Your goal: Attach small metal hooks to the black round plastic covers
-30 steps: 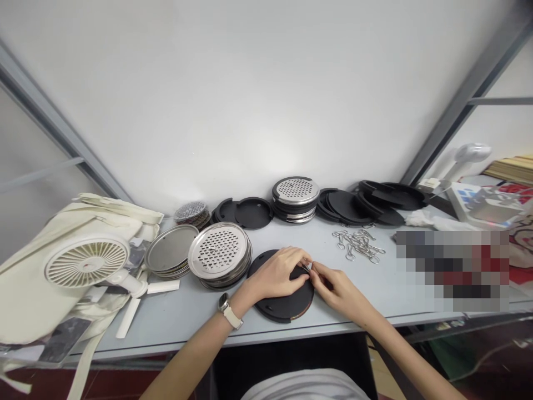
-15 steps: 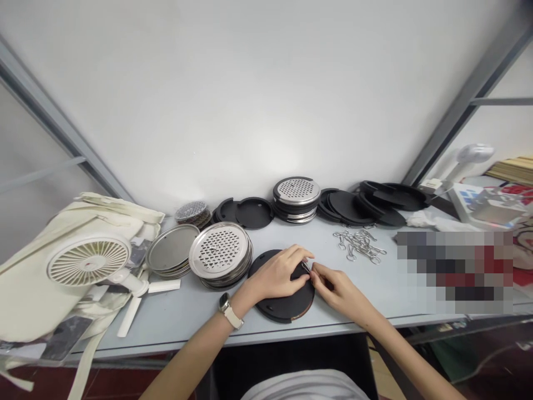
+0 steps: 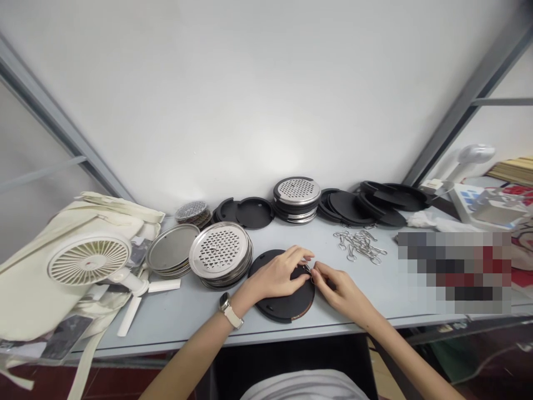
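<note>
A round black disc (image 3: pixel 287 305) lies flat on the grey table (image 3: pixel 200 316) in front of me. My left hand (image 3: pixel 277 275), with a watch on its wrist, rests on the disc and its fingers press down at the disc's right edge. My right hand (image 3: pixel 337 289) comes in from the right with fingertips pinched on a small metal clip (image 3: pixel 308 269) at that same edge. The two hands touch at the clip. A loose pile of metal clips (image 3: pixel 360 244) lies behind and to the right of my hands.
Stacks of perforated metal discs (image 3: pixel 220 253) (image 3: pixel 296 191), plain metal plates (image 3: pixel 170 255) and black discs (image 3: pixel 245 212) (image 3: pixel 358 206) line the back. A white fan (image 3: pixel 87 260) lies on a cream bag (image 3: pixel 54 266) at left. Boxes and clutter (image 3: pixel 483 205) fill the right.
Both hands stay at the disc's right edge, with only small shifts of the fingers around the clip. Nothing else has moved.
</note>
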Available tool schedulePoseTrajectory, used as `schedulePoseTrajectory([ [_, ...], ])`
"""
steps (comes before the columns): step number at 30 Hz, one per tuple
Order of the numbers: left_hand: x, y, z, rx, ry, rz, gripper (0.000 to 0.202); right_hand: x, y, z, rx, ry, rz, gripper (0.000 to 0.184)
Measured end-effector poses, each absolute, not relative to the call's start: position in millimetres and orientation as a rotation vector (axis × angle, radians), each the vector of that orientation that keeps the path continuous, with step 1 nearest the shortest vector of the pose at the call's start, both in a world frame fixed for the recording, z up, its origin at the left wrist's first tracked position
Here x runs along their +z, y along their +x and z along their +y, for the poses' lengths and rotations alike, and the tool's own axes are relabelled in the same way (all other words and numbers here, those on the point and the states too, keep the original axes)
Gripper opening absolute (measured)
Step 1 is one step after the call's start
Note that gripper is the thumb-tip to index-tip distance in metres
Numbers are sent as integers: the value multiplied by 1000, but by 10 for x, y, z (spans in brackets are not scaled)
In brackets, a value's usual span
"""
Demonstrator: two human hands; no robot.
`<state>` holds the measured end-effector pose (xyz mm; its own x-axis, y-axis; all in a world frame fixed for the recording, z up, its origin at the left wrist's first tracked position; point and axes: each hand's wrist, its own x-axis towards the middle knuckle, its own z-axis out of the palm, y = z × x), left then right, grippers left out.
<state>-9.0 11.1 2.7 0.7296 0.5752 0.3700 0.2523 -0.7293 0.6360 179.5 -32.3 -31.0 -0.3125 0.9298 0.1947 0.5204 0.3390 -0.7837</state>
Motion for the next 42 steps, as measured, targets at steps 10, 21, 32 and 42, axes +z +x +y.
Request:
schedulePoseTrajectory([
  [10, 32, -86, 107, 721, 2348, 657, 40, -282, 1795, -340, 751, -1255, -1922, 32],
  [21, 64, -83, 114, 714, 2420, 651, 33, -284, 1795, -318, 772, -1219, -1979, 28],
  [32, 81, -67, 112, 713, 2471, 662, 28, -281, 1796, -310, 805, -1208, -1974, 27],
  [42, 81, -67, 113, 698, 2450, 655, 29, -299, 1802, -316, 777, -1213, -1972, 27],
])
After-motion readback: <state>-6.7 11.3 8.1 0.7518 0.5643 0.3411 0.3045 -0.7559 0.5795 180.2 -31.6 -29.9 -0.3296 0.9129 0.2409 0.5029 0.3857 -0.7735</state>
